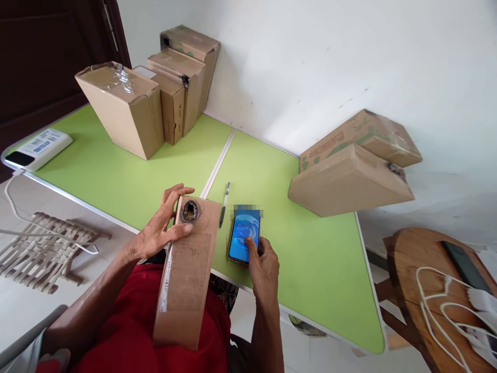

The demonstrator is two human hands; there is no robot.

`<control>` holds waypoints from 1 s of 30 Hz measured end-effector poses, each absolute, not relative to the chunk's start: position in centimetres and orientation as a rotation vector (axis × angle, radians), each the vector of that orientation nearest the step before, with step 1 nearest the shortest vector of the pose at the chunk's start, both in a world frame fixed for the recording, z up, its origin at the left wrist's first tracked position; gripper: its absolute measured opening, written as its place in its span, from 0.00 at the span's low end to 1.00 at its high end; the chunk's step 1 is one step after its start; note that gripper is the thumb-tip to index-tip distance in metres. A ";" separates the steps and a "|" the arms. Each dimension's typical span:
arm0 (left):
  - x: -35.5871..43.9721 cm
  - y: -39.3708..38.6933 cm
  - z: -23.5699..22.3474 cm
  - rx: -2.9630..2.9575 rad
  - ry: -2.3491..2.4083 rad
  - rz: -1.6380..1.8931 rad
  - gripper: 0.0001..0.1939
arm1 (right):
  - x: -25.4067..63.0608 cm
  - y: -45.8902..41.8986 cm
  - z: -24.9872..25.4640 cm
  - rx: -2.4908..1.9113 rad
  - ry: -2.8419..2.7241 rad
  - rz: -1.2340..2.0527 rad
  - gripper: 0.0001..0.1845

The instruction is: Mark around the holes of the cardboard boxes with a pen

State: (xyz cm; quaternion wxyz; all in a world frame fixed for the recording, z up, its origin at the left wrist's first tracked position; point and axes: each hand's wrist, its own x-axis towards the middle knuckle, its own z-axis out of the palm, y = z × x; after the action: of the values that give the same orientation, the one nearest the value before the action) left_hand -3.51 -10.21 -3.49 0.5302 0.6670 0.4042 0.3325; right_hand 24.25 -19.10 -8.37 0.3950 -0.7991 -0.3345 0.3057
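Observation:
My left hand (159,228) grips the top left edge of a cardboard box (188,274) that leans from my lap against the green table (322,259); the box has a torn round hole near its top. My right hand (264,267) rests on the table edge, fingers curled, with its thumb pressing the lit blue screen of a smartphone (244,234) that lies flat on the table. A black pen (224,204) lies on the table just beyond the box and left of the phone.
Several taped cardboard boxes (128,109) stand at the table's far left, two more boxes (353,166) at the right by the white wall. A white power bank (39,147) with a cable sits on the left corner. A wooden stool (427,290) with white cables stands at right.

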 end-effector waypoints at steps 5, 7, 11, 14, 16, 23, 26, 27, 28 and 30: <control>-3.6 -11.1 -3.3 1.443 0.963 0.735 0.50 | 24.4 -19.5 -8.3 -2.114 -0.981 0.674 0.38; -3.4 -11.3 -3.0 1.421 0.943 0.750 0.50 | 24.5 -19.6 -8.3 -2.129 -1.005 0.648 0.40; -2.8 -11.1 -2.5 1.391 0.906 0.768 0.50 | 24.6 -19.9 -7.8 -2.129 -0.979 0.649 0.45; -1.8 -10.6 -1.7 1.384 0.855 0.820 0.46 | 24.6 -20.7 -6.3 -2.044 -0.938 0.742 0.45; -0.6 -10.1 -0.8 1.417 0.807 0.876 0.45 | 24.7 -21.6 -5.0 -1.781 -0.893 0.943 0.46; 9.5 -8.5 2.6 1.718 0.358 0.861 0.53 | 24.8 -26.3 -3.0 -1.294 -0.786 1.228 0.55; 14.3 -8.6 3.6 1.789 0.097 0.750 0.59 | 26.1 -27.6 -2.9 -1.412 -0.725 1.003 0.33; 15.5 -8.8 3.8 1.794 0.068 0.695 0.60 | 26.9 -27.7 -2.6 -1.488 -0.694 0.843 0.32; 16.5 -9.1 3.9 1.791 0.070 0.631 0.62 | 27.8 -27.6 -2.2 -1.572 -0.657 0.652 0.33; 17.4 -9.7 3.5 1.760 0.120 0.514 0.61 | 30.3 -26.7 -1.3 -1.690 -0.592 0.263 0.44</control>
State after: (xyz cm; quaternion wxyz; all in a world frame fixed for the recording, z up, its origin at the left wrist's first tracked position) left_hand 17.40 -9.69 3.55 0.6070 0.7612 0.0521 0.2224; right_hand 30.27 -26.70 -1.29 0.6178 -0.7343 -0.2570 0.1144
